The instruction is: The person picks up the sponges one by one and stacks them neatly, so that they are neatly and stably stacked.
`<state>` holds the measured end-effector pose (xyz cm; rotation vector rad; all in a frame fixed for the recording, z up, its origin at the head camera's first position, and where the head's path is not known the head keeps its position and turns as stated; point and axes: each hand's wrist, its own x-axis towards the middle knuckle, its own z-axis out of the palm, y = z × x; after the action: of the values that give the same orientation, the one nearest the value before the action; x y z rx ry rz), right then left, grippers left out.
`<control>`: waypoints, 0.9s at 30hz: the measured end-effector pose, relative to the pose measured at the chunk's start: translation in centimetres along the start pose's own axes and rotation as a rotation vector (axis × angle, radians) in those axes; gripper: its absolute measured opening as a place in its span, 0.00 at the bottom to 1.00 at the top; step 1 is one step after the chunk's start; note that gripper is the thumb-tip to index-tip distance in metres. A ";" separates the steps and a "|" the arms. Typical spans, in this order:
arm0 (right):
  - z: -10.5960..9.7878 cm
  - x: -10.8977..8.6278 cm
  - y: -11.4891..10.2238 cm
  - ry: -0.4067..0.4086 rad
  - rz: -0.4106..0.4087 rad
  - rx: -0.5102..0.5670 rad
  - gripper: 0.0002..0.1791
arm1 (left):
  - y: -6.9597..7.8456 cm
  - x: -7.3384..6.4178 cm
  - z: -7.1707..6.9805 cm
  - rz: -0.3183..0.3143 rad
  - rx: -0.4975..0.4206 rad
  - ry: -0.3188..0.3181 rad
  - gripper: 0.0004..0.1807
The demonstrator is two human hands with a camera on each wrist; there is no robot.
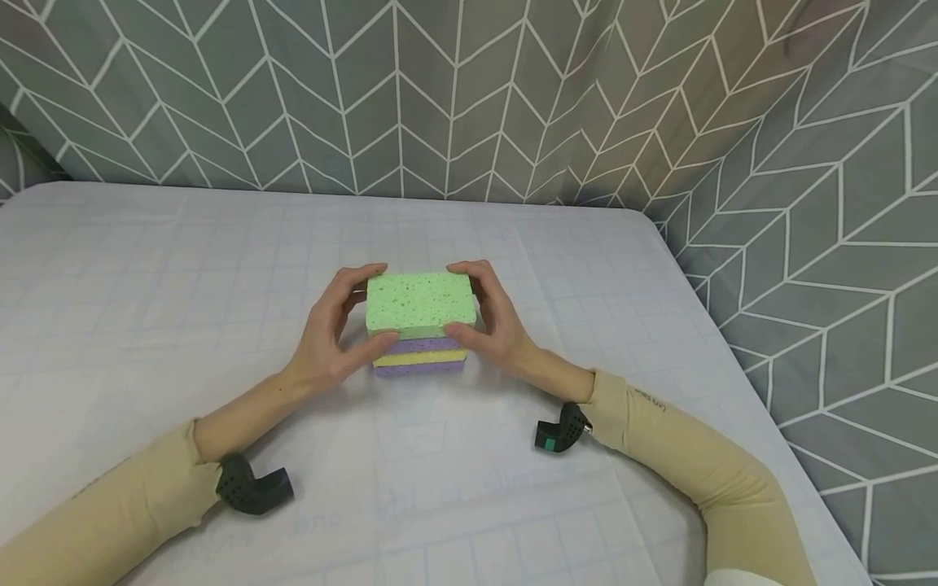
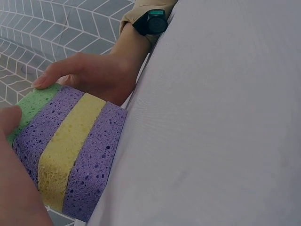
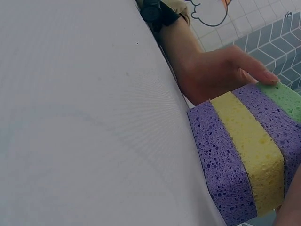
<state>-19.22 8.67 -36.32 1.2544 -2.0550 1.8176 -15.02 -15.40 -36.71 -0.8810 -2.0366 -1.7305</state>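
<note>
A stack of sponges stands on the table in the head view, squared up into one block. Its top layer is a green sponge [image 1: 420, 299]. Below come a purple sponge [image 1: 425, 345], a yellow sponge [image 1: 420, 358] and another purple sponge [image 2: 96, 157] at the bottom, against the tabletop. My left hand [image 1: 322, 338] grips the green sponge at its left end, thumb on the near edge and fingertips at the far corner. At the right end my right hand [image 1: 506, 330] holds it the same way. Both wrist views show the layers lying flush.
A white cloth with faint grid lines covers the table [image 1: 454, 456]. Its far edge meets a grey curtain [image 1: 425, 98] with white chevron lines, which continues along the right side. Dark wrist cameras [image 1: 252, 486] hang below the tan sleeves [image 1: 139, 492].
</note>
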 end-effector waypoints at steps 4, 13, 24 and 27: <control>0.0 -0.1 0.0 -0.001 -0.007 -0.006 0.52 | -0.1 0.0 0.0 -0.004 -0.001 -0.026 0.43; 0.0 -0.4 0.2 0.000 -0.023 -0.039 0.49 | -0.2 -0.2 0.1 0.023 0.016 -0.014 0.44; -0.6 -0.1 -0.3 0.015 0.036 -0.112 0.51 | -0.4 -0.2 0.1 0.062 0.030 -0.011 0.37; -1.3 0.3 -0.6 0.076 0.074 -0.181 0.50 | -0.4 0.0 0.2 0.075 0.002 0.012 0.32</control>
<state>-19.59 9.73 -35.32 1.0596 -2.1934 1.6365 -15.20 -15.21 -37.03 -0.9318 -1.9715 -1.6896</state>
